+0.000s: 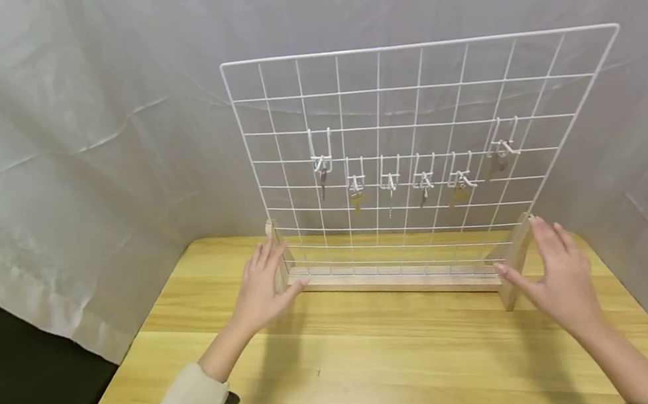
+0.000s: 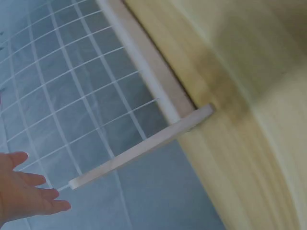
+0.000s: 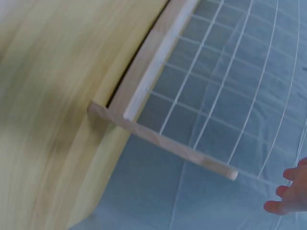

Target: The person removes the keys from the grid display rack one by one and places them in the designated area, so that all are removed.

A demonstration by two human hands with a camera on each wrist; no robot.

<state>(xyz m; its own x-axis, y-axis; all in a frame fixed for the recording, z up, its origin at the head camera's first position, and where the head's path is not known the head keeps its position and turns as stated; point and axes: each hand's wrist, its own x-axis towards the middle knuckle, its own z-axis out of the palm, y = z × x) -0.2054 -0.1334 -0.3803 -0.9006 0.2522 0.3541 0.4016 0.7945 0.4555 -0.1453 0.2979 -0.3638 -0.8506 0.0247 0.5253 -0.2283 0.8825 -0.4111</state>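
A white wire grid panel (image 1: 403, 109) stands upright in a pale wooden base (image 1: 393, 281) on the table. White hooks (image 1: 322, 161) on the grid carry several small keys (image 1: 356, 199), some silver and some brass-coloured. My left hand (image 1: 261, 286), fingers spread, is at the left wooden end piece (image 1: 279, 260); in the left wrist view its fingers (image 2: 33, 179) appear near that piece's top. On the opposite side my right hand (image 1: 563, 275) is also spread, its fingertips close to the right end piece (image 1: 514, 267). Neither hand grips anything.
The stand rests on a yellow wood-grain table (image 1: 342, 360). Grey cloth (image 1: 110, 119) hangs behind and along the sides. A tiny dark speck (image 1: 318, 372) lies on the table in front of the base. Something black (image 1: 20, 376) fills the lower left, beyond the table edge.
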